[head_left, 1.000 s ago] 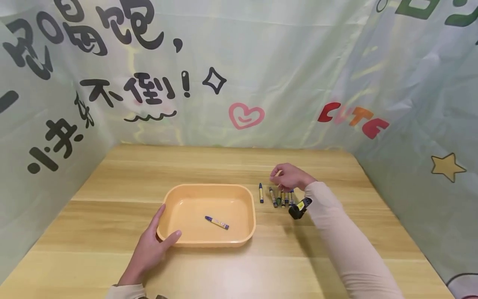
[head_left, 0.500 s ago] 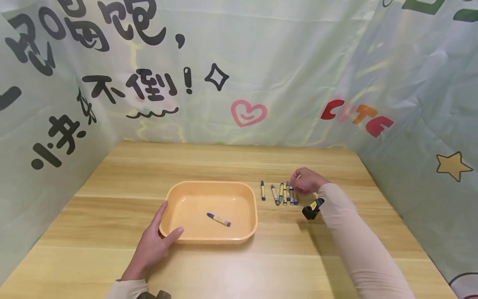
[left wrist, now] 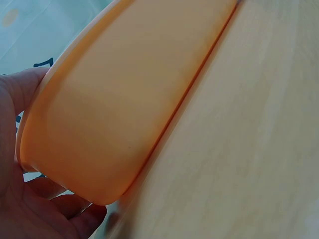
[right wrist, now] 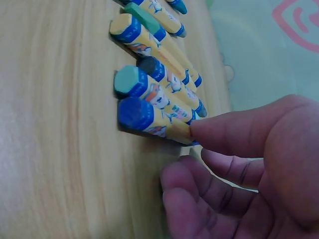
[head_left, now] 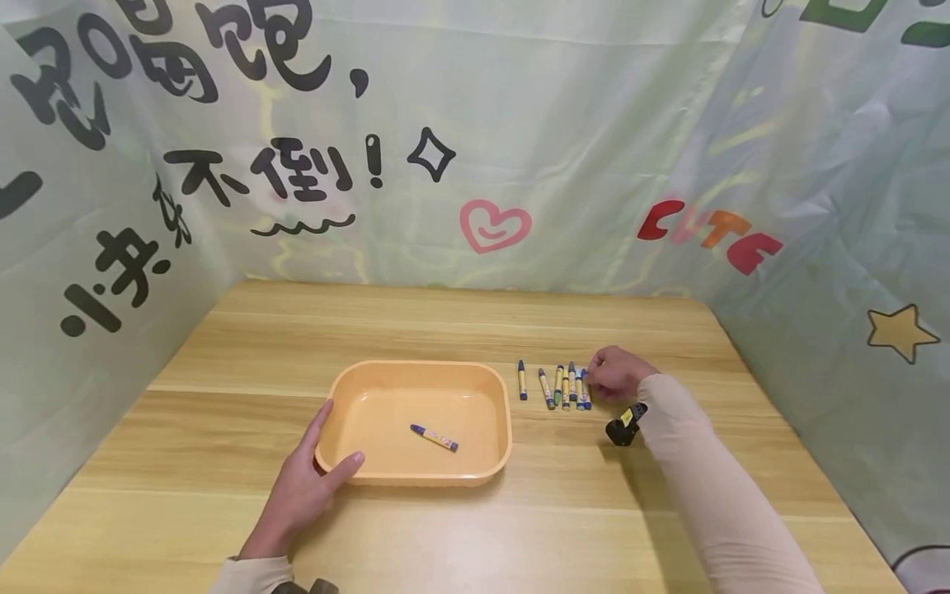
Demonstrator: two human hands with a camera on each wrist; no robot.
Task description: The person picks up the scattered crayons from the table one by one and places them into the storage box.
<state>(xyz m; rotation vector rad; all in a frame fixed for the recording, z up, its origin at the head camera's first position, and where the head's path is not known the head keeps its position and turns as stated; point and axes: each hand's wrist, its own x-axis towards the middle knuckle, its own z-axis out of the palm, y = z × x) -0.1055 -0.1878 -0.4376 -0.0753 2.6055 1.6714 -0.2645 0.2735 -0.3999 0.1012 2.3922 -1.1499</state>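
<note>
A light-orange plastic basin (head_left: 371,450) sits on the table, and my left hand (head_left: 297,491) grips its near left corner, thumb at the rim and fingers around the outside wall (left wrist: 104,124). Inside lies one crayon (head_left: 434,438) with a yellow wrapper and blue ends. To the right of the basin, several similar crayons (head_left: 558,385) lie side by side, roughly parallel. My right hand (head_left: 619,375) is at the right end of this row. In the right wrist view, its thumb and index finger pinch the far end of the outermost blue crayon (right wrist: 149,119); the other fingers are curled below.
The wooden table (head_left: 445,536) reaches back to a printed fabric wall (head_left: 579,165), with more fabric on both sides. One crayon (head_left: 523,380) lies slightly apart, between the basin and the others. A black wrist camera (head_left: 626,424) sits under the right wrist.
My right hand has moved right from above the crayons, then slightly down to the rightmost one. The left hand stays on the basin. The whole view has shifted a little.
</note>
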